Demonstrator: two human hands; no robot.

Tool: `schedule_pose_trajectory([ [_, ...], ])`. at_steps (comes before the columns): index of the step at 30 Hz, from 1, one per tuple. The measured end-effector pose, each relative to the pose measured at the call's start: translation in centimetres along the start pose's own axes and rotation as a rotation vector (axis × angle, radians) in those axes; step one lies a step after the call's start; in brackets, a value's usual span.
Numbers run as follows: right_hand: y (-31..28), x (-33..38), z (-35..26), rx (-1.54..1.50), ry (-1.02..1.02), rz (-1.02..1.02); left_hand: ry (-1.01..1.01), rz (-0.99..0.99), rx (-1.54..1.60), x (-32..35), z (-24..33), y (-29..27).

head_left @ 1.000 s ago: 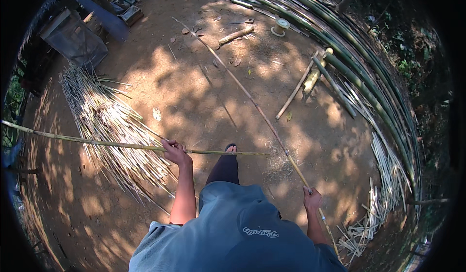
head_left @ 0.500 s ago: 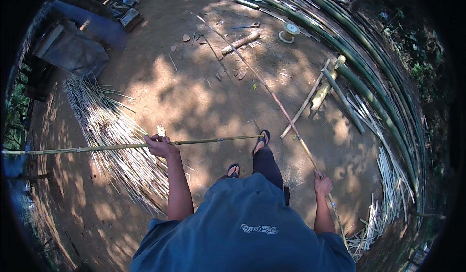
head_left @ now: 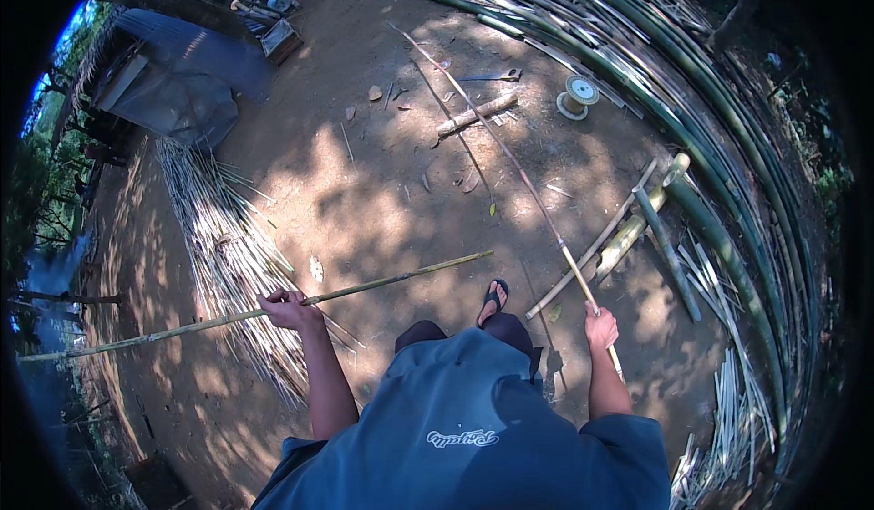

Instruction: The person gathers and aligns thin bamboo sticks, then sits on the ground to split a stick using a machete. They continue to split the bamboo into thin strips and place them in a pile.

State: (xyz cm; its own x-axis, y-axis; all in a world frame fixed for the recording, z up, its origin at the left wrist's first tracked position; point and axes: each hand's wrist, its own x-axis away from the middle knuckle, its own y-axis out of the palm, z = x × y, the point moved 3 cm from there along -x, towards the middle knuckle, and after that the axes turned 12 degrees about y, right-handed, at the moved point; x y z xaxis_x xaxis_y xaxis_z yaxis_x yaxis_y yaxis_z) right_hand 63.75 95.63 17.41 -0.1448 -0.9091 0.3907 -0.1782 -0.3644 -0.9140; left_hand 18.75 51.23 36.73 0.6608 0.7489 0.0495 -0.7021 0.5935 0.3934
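Observation:
My left hand (head_left: 289,311) is closed around a long greenish-yellow bamboo pole (head_left: 401,278). The pole runs from the far left to just in front of my body, its right end raised a little. Out to my right, my right hand (head_left: 601,327) grips a second, thinner bamboo pole (head_left: 512,160) close to its near end. That one slants forward and left, tapering over the dirt ground. Beneath my left hand and its pole lies a bundle of thin split bamboo sticks (head_left: 223,246).
A thick bamboo piece (head_left: 628,237) and shorter poles lie ahead of my right hand. Long green bamboo poles (head_left: 728,182) curve along the right side. Farther off are a spool (head_left: 577,97), a short log (head_left: 476,115) and a dark tarp (head_left: 173,105). Pale strips (head_left: 728,401) lie at the lower right.
The left pole has tilted, its left end lower than before. Less of the right pole sticks out behind my right hand. One sandalled foot has gone out of sight, and the whole view has shifted slightly.

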Motion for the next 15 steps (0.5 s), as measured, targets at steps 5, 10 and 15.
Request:
schedule_pose_trajectory([
  [5,1.9,-6.8,-3.2,0.1,0.027,-0.116,0.128,0.027,-0.054,2.0,0.1,1.4],
  [10,1.4,-10.3,-3.2,0.119,0.064,-0.185,0.152,0.107,-0.074,3.0,0.0,1.3],
  [15,2.6,-13.0,-3.6,0.088,0.071,-0.236,0.161,0.105,-0.09,3.2,0.0,2.7],
])
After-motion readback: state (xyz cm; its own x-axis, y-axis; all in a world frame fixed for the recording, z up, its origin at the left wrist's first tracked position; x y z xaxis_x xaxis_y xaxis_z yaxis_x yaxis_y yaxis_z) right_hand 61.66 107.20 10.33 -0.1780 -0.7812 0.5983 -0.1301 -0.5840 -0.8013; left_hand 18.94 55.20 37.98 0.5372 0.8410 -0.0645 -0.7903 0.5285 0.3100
